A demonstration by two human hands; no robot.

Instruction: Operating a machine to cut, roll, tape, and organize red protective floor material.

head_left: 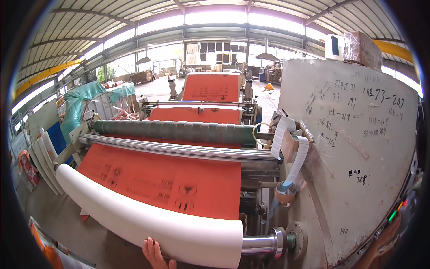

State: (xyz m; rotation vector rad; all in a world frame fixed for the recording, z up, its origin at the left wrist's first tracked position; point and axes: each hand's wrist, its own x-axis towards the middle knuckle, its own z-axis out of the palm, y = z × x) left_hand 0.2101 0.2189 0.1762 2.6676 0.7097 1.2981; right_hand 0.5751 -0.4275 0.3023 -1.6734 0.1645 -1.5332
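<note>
My left hand [156,254] is at the bottom centre of the frame, with the fingers spread flat and pressed against the underside of the white roll [148,219]; it holds nothing, it only touches the roll. This roll goes from the middle left of the frame down to the bottom centre, and it ends on a shiny steel shaft [264,244] at the lower right of centre. My right hand [386,242] is at the lower right edge, near the small coloured buttons [396,211] on the side of the machine panel [358,148]; it is mostly cut by the rim, so I cannot tell if it is open or closed. Above the roll lies the orange sheet [170,179] with dark print, which passes under a silver bar [179,148] and a dark green roller [174,130] in the centre. The grey panel fills the right side and carries handwritten marks. A strip of white tape [299,157] hangs beside it, just left of the panel. Teal wrapped bundles [83,101] stand at the upper left.
</note>
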